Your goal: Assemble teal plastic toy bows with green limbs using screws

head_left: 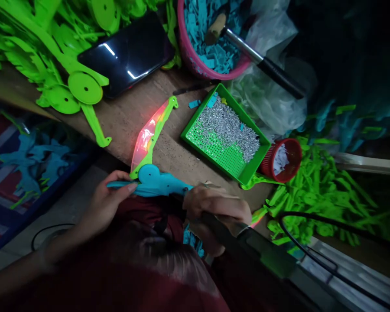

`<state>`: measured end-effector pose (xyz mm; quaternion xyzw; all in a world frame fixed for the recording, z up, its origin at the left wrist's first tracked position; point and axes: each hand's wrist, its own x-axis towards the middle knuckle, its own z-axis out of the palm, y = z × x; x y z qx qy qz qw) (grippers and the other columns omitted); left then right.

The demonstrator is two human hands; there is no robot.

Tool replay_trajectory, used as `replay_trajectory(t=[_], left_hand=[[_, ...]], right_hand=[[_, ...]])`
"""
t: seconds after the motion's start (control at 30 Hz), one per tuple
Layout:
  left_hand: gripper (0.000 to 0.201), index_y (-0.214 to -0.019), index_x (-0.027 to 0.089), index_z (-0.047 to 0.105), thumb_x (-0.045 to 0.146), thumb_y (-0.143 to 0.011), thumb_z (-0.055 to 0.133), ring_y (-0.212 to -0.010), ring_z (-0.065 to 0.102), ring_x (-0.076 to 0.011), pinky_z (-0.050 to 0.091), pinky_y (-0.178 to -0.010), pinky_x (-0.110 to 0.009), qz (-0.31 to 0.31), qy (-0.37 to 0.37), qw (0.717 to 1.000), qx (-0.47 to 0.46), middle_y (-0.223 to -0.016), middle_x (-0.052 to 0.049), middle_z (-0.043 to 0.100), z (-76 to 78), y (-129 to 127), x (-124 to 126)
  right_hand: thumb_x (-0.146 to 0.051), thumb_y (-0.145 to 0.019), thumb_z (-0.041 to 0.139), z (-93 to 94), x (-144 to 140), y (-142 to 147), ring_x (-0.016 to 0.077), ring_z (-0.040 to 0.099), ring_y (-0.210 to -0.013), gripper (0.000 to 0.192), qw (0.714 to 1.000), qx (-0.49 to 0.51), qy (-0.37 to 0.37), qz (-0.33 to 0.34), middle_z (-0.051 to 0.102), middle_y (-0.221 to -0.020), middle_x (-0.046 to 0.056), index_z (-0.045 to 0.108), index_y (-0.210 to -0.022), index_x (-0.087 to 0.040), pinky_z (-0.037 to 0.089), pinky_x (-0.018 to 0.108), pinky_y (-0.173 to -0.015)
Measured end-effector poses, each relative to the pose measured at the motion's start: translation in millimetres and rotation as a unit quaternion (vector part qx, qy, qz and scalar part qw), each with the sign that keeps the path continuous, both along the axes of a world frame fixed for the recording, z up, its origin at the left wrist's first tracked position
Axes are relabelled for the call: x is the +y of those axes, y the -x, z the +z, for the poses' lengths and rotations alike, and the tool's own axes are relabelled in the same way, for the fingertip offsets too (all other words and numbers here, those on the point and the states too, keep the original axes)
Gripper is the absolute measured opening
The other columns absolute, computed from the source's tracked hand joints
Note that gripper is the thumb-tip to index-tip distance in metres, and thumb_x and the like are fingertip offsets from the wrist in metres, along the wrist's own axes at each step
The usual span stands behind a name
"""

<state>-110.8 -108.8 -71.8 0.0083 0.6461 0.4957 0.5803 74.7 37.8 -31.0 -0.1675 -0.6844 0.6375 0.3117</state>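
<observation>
At near edge of surface (123, 117): my left hand (105, 203) pinching blue toy handle (156, 184), my right hand (214, 208) gripping dark power tool (247, 242) against it; green blade (151, 136) already attached, glowing red; fastening unfinished.

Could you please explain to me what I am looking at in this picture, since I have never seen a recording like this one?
There is one picture, taken by a camera worn on a person's head, looking down at their own two bare hands over a wooden workbench. The left hand pinches a blue and green plastic toy whose clear part glows red. The right hand grips a dark powered tool with a cable, held against the toy. On the bench lie a green tray of small silvery parts, a red basket, a pink basket of blue pieces, a dark phone, and heaps of green plastic parts.
</observation>
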Motion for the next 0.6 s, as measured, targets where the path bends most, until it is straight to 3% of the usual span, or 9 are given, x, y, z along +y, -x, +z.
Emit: replay_trajectory(t=[0.17,0.3,0.37,0.43,0.47,0.6], left_hand=[[0.037,-0.099,0.02,0.06,0.043,-0.076,0.078,-0.08,0.071,-0.0201,0.059,-0.075,-0.034,0.01,-0.023,0.994,-0.103,-0.087,-0.002,0.071,3.9,-8.7,-3.4],[0.038,-0.102,0.02,0.059,0.043,-0.078,0.078,-0.084,0.071,-0.0194,0.059,-0.08,-0.034,0.03,-0.018,0.993,-0.114,-0.096,-0.004,0.073,1.6,-14.5,-10.3],[0.043,-0.106,0.02,0.059,0.044,-0.077,0.079,-0.086,0.072,-0.0199,0.059,-0.083,-0.034,0.031,-0.017,0.995,-0.097,-0.098,-0.004,0.074,-0.9,-18.2,-10.5],[0.051,-0.113,0.02,0.059,0.046,-0.074,0.081,-0.091,0.072,-0.0224,0.059,-0.086,-0.037,0.037,-0.014,0.996,-0.083,-0.101,-0.004,0.074,-2.1,-22.4,-8.5],[0.055,-0.115,0.019,0.06,0.047,-0.073,0.082,-0.092,0.072,-0.0239,0.059,-0.086,-0.039,0.036,-0.009,0.996,-0.075,-0.102,-0.005,0.075,-2.2,-24.2,-7.2],[0.053,-0.11,0.018,0.068,0.051,-0.071,0.081,-0.087,0.074,-0.0287,0.062,-0.079,-0.043,-0.001,0.009,0.999,-0.042,-0.091,-0.007,0.077,-0.7,-25.7,-3.7]], right_hand=[[-0.045,-0.077,0.075,-2.3,-1.8,10.4,0.0112,0.056,-0.044,0.028,0.995,0.066,-0.049,0.05,0.056,-0.056,-0.006,0.059,-0.091,-0.026,0.049,0.025,-0.043],[-0.048,-0.082,0.068,18.4,18.3,12.1,0.0121,0.054,-0.04,0.027,0.993,0.067,-0.091,0.046,0.053,-0.053,-0.007,0.058,-0.095,-0.027,0.05,0.025,-0.04],[-0.044,-0.082,0.067,29.6,41.3,16.6,0.0106,0.047,-0.036,0.021,0.988,0.074,-0.117,-0.065,0.047,-0.051,-0.009,0.056,-0.092,-0.029,0.045,0.024,-0.035],[-0.042,-0.081,0.064,34.4,68.6,24.9,0.0093,0.04,-0.035,0.017,0.954,0.113,-0.146,-0.234,0.04,-0.052,-0.01,0.053,-0.088,-0.031,0.041,0.022,-0.033],[-0.041,-0.082,0.062,34.1,81.8,29.6,0.0094,0.039,-0.036,0.015,0.939,0.121,-0.146,-0.287,0.038,-0.053,-0.009,0.052,-0.087,-0.031,0.041,0.023,-0.035],[-0.029,-0.078,0.058,27.7,118.9,34.6,0.0103,0.043,-0.043,0.017,0.918,0.107,-0.12,-0.364,0.041,-0.056,-0.009,0.051,-0.093,-0.029,0.045,0.025,-0.044]])
